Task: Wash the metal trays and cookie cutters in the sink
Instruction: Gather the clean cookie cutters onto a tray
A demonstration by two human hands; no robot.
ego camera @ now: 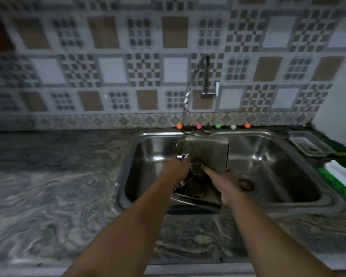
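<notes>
Fingers of my left hand (177, 166) curl round the sprayer head (182, 156) near the middle of the frame, and my right hand (227, 183) reaches in with its forefinger straight, touching the scalloped cookie cutter (197, 170); whether its other fingers hold anything I cannot tell. I count two cutters: the scalloped one and a round cookie cutter (195, 186) just below it. Both sit on a flat metal tray (196, 198) in the sink (272, 164), while a second tray (206, 151) leans upright behind them. Five coloured balls (218, 126) line the ledge above the sink, under the hose tap (196, 82).
</notes>
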